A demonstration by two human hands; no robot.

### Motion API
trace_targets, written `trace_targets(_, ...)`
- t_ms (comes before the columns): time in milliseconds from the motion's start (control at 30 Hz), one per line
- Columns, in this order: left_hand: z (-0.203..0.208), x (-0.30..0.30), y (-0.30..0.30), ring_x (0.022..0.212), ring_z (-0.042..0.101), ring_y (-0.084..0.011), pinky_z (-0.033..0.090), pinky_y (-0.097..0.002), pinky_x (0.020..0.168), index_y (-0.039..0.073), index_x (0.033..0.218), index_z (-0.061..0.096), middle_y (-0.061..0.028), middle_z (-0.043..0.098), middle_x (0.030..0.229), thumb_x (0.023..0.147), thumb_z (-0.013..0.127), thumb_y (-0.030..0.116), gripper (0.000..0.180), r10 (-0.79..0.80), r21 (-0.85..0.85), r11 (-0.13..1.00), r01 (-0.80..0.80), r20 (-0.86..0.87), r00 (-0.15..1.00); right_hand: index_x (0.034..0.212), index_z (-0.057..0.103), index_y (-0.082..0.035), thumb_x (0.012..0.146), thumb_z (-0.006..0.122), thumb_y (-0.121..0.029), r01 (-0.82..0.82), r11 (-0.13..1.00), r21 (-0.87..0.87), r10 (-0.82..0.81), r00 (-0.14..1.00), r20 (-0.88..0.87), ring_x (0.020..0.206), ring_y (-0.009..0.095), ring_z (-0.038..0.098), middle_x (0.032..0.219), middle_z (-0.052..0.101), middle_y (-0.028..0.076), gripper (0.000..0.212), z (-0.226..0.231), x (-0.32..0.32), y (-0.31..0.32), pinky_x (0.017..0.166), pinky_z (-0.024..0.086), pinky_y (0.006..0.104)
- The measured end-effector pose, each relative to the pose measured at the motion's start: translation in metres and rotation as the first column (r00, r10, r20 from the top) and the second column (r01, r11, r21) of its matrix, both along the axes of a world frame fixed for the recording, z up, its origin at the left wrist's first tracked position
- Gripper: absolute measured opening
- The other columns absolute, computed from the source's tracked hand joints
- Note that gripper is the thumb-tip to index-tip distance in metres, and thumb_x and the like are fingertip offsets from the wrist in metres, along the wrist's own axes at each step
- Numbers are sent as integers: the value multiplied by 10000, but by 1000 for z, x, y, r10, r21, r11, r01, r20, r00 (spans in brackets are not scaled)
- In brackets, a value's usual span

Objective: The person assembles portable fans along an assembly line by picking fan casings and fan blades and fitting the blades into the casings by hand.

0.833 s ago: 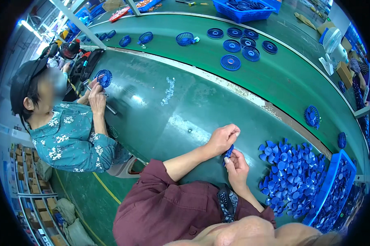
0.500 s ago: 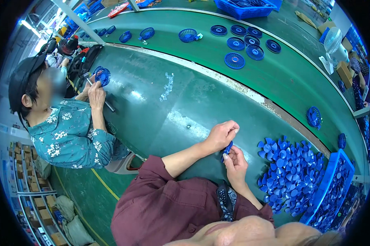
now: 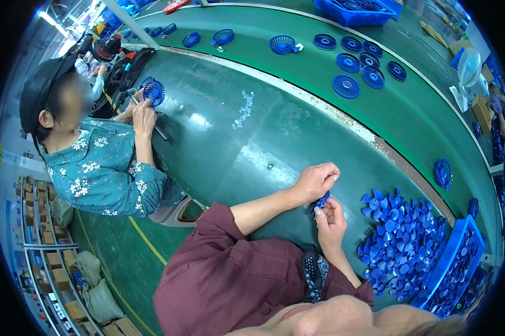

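Over the green table, my left hand (image 3: 315, 183) is closed, its thumb and fingertips pinched together; whatever is in them is too small to make out. Just below it, my right hand (image 3: 332, 225) grips a small blue fan blade (image 3: 321, 204) between thumb and fingers. The blade is tilted, partly hidden by the fingers, and close against the underside of my left hand. To the right of my hands lies a heap of loose blue fan blades (image 3: 401, 238).
A blue crate (image 3: 455, 238) with more blades borders the heap. Beyond a pale ledge, a green conveyor (image 3: 297, 67) carries round blue fan grilles (image 3: 346, 86). Small clear pieces (image 3: 243, 110) lie on the table. At left, a co-worker's hands (image 3: 143, 116) hold a grille and a metal tool.
The whole view has shifted slightly, so the scene sits farther right. My hands stay together around the blade, with only slight movement. The co-worker still holds the grille.
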State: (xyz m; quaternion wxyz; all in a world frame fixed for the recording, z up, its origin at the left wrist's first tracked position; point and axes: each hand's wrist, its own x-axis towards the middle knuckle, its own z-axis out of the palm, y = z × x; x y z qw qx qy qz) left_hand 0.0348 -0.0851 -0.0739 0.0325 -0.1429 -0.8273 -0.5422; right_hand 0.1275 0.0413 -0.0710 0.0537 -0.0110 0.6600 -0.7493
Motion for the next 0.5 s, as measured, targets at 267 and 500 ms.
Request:
trace_targets(267,3,2,-4,739,644,-279,505,-357,647,18,968,599,-147,639,841,898,579,146,147,-12,-13,1000,12,-9,1000,1223,487,52,896,605,-17,-6,1000,-2,6,1000,-25,762,69,555,1004,613,67,355,-1,1,-2,594,434,185)
trace_targets(500,7,3,-1,773,629,-361,496,-435,667,29,931,595,-161,640,854,875,571,105,98,2,33,999,-2,9,1000,1224,490,51,895,620,-45,17,1000,-1,-17,1000,-16,742,67,557,996,622,67,367,0,3,-1,576,426,180)
